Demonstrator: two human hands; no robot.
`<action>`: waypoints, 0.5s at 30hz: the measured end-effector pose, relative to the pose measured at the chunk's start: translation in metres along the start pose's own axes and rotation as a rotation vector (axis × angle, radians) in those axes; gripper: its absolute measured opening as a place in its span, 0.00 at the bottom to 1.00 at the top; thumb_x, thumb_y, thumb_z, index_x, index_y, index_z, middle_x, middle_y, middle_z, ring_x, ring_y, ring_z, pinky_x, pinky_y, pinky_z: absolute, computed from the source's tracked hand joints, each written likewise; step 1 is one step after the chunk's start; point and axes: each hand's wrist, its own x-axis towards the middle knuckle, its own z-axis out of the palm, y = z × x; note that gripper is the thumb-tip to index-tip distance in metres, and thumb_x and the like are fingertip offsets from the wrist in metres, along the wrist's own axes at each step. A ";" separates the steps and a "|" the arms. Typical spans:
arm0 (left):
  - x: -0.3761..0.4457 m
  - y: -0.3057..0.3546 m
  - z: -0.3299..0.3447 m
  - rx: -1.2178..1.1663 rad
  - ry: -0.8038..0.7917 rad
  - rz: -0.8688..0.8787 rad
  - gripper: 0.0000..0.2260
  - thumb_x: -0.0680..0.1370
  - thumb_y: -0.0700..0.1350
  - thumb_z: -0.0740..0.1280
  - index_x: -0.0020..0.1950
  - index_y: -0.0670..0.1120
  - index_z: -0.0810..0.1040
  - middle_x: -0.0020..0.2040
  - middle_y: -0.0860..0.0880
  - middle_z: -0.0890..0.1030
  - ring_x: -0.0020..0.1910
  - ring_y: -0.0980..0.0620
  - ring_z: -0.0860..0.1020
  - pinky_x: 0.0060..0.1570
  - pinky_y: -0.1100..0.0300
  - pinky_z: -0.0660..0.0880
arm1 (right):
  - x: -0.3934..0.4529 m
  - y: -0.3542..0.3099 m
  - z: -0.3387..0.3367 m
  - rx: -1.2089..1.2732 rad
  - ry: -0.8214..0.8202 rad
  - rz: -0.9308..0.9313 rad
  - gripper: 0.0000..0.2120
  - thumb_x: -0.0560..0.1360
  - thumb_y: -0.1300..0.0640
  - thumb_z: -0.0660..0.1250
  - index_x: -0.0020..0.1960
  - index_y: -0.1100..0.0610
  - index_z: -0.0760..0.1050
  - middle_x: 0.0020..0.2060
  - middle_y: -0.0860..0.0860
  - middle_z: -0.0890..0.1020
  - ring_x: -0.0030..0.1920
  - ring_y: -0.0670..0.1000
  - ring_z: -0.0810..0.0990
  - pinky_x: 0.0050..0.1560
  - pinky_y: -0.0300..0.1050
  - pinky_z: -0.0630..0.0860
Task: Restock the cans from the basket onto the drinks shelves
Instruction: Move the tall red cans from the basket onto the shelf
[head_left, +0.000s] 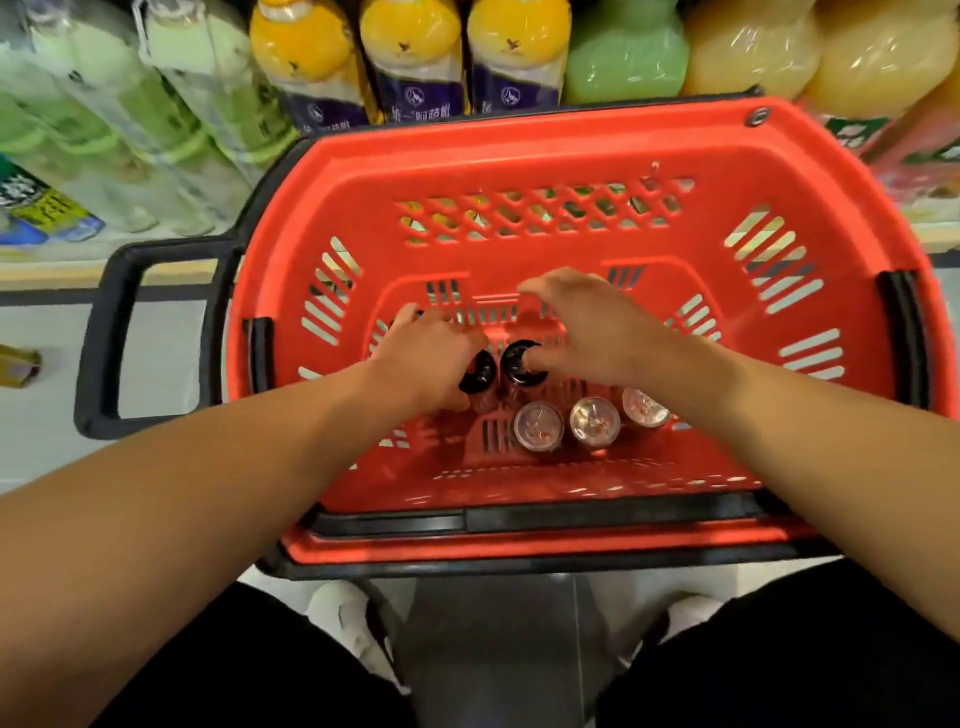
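As both hands (431, 353) (587, 327) reach in basket (519, 140), black-topped cans (519, 364) under each grip

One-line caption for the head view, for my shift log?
Both hands, left and right, reach into the red basket onto two black-topped cans; three silver-topped cans stand nearer.

Red basket (810, 156) holds cans. Three silver-topped cans (595, 422) stand upright in row on basket floor, toward 6 o'clock side. Two black-topped cans (521, 361) stand just beside them at 10 o'clock, close together. Shelf (52, 265) beyond basket at 12 o'clock carries green bottles (104, 130), yellow bottles (410, 57), big pale-yellow bottles (753, 52).
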 end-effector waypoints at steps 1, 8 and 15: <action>0.002 0.000 0.004 0.007 -0.006 -0.009 0.33 0.67 0.60 0.74 0.69 0.54 0.70 0.65 0.50 0.77 0.67 0.45 0.70 0.68 0.44 0.61 | 0.000 0.000 0.002 0.011 0.000 0.003 0.38 0.70 0.42 0.72 0.75 0.52 0.61 0.70 0.54 0.69 0.68 0.58 0.69 0.66 0.52 0.69; 0.012 0.007 0.015 -0.054 -0.047 -0.020 0.36 0.68 0.60 0.73 0.73 0.56 0.65 0.70 0.52 0.73 0.72 0.47 0.64 0.72 0.37 0.46 | -0.002 0.002 0.000 0.072 0.002 0.023 0.37 0.71 0.43 0.72 0.75 0.53 0.62 0.71 0.53 0.67 0.70 0.56 0.67 0.66 0.53 0.69; 0.007 0.002 -0.005 -0.097 0.012 -0.033 0.28 0.66 0.57 0.73 0.65 0.56 0.73 0.56 0.51 0.82 0.59 0.45 0.77 0.65 0.45 0.63 | -0.005 0.004 -0.004 0.109 0.014 0.041 0.36 0.71 0.45 0.72 0.74 0.53 0.64 0.70 0.53 0.68 0.68 0.56 0.69 0.65 0.52 0.70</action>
